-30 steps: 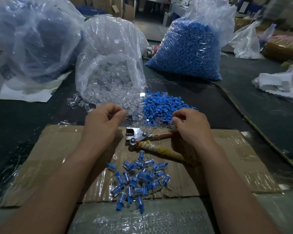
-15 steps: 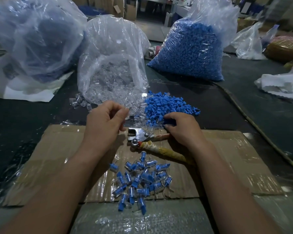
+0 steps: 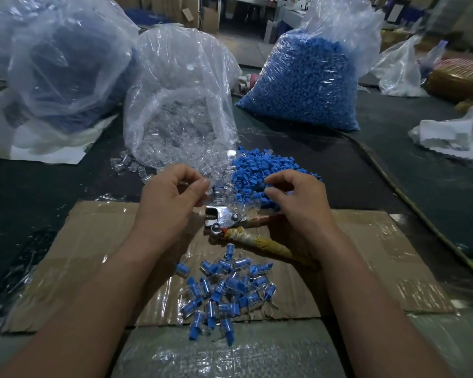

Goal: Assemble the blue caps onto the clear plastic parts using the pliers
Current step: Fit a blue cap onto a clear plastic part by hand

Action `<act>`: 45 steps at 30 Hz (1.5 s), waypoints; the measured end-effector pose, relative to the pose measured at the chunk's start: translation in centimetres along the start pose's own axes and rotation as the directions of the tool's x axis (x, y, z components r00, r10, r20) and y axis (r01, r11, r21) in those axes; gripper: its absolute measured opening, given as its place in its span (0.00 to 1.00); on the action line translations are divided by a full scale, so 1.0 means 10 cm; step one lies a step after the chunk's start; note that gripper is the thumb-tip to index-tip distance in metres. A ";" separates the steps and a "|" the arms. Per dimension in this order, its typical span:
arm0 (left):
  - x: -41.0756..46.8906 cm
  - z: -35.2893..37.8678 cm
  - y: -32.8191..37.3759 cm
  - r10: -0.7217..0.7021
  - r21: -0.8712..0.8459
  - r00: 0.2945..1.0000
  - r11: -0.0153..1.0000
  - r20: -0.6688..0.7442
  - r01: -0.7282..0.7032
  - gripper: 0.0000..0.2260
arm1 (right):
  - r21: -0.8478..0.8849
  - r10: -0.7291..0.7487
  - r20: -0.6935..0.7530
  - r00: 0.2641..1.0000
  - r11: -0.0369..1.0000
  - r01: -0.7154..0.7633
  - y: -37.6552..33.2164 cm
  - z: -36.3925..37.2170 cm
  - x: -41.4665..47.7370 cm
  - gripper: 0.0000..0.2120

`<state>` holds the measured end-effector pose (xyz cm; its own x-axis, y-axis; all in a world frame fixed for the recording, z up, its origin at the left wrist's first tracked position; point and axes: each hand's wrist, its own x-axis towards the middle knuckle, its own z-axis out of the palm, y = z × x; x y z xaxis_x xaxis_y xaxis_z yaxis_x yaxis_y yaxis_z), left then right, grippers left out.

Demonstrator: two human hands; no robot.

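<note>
My left hand (image 3: 170, 197) pinches a small clear plastic part (image 3: 185, 184) between thumb and fingertips, just left of the pliers' jaws. My right hand (image 3: 301, 200) hovers at the near edge of the loose blue caps (image 3: 260, 170), its thumb and forefinger pinching a blue cap (image 3: 277, 187). The pliers (image 3: 227, 221) lie on the cardboard (image 3: 93, 255) between my hands, with tape-wrapped handles running under my right wrist. Neither hand touches them. A heap of assembled pieces (image 3: 224, 290) lies in front of me.
An open bag of clear parts (image 3: 175, 124) stands behind my left hand, with several spilled at its mouth. A full bag of blue caps (image 3: 303, 85) sits at the back right. Another large bag (image 3: 52, 58) is at the back left. White plastic (image 3: 453, 135) lies far right.
My right hand went forward into the loose blue caps and has now lifted back a little with its fingertips pinched. My left hand has barely moved.
</note>
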<state>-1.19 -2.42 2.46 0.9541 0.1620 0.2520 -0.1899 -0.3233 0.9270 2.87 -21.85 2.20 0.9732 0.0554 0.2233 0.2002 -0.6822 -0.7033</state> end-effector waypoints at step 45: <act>-0.08 0.01 0.09 -0.080 -0.374 0.936 0.902 0.344 0.215 0.05 | 0.424 -0.260 0.101 0.960 0.884 0.195 -0.43 0.08 -0.36 0.12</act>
<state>-2.12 -2.92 3.06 0.9876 -0.1428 0.0657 -0.0530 0.0913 0.9944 -1.45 -18.51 3.89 0.8938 0.3041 0.3296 0.4152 -0.2831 -0.8646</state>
